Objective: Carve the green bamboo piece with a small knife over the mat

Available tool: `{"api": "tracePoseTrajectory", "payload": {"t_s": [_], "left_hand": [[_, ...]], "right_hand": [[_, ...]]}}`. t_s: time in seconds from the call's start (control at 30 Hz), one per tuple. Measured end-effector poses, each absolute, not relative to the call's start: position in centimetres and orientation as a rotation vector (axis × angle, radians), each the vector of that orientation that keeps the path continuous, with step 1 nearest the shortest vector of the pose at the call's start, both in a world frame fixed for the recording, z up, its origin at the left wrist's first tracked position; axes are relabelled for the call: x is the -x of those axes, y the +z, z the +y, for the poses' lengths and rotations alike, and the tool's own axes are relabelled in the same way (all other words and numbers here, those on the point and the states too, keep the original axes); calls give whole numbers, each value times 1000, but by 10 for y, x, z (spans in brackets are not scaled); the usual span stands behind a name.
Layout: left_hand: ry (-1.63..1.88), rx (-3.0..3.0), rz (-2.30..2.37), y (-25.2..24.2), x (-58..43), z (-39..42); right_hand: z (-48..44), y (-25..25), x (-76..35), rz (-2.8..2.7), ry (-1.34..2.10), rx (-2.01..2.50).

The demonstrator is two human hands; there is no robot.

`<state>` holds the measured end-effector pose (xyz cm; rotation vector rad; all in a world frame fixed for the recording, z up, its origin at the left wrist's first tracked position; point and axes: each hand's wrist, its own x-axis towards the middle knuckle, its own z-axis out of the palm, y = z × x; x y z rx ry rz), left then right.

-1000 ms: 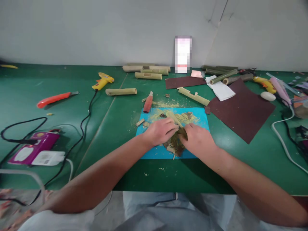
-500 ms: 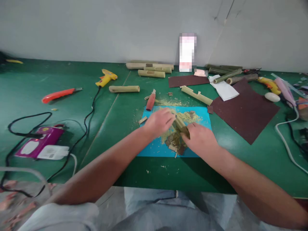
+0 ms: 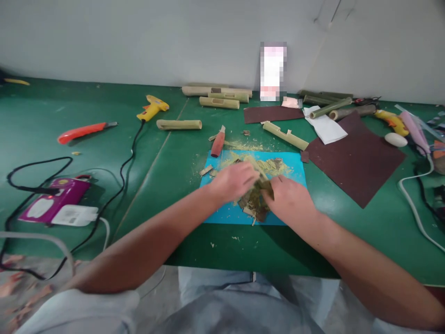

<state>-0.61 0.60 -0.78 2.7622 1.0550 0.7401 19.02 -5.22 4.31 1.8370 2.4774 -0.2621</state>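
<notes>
My right hand (image 3: 290, 197) is closed round the near end of a short bamboo tube (image 3: 263, 180), which slants away to the left over a blue sheet (image 3: 219, 214). My left hand (image 3: 235, 181) is blurred at the tube's left side, fingers curled together. Whatever it grips is hidden. Pale shavings (image 3: 278, 166) and brown scraps (image 3: 250, 204) lie on the sheet beneath and around the tube. Just beyond my left hand rests a short blade with a red handle (image 3: 218, 144). A notched bamboo piece (image 3: 287, 135) lies past my right hand.
More bamboo pieces (image 3: 219, 102) line the wall. A yellow glue gun (image 3: 153, 109), red knife (image 3: 83, 133) and purple power strip (image 3: 57, 199) with cords are left. Dark brown sheets (image 3: 358, 162), white paper (image 3: 327, 127) and a white egg-shaped object (image 3: 395, 139) are right. A blurred-out screen (image 3: 273, 72) leans behind.
My left hand has shifted slightly right and down along the bamboo tube, covering more of it. My right hand keeps its hold in nearly the same place.
</notes>
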Motion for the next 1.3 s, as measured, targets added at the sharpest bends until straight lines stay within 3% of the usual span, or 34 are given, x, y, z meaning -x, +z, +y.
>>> {"api": "tracePoseTrajectory", "payload": {"t_s": [0.1,0.23,0.63,0.83,1.0,1.2,1.3], "left_hand": [[890,-2758,1134,-5,7,9],[725,-2787,975,-1,0,-4],[863,-2760,1145,-2,5,4],[651,-2811,847,4,-7,-14],[732,-2834,1025,5,0,-5],[601,-2809,802,6,-3,-13],[750,-2759,1011,5,3,-2]], "right_hand": [[-52,43,-190,2473,-253,-1843],[-52,43,-189,2479,-233,-1800],[-55,50,-196,2426,-277,-1866],[-53,45,-198,2453,-287,-1832],[-51,48,-199,2448,-305,-1822],[-50,48,-202,2470,-282,-1775],[-49,49,-202,2432,-305,-1820]]}}
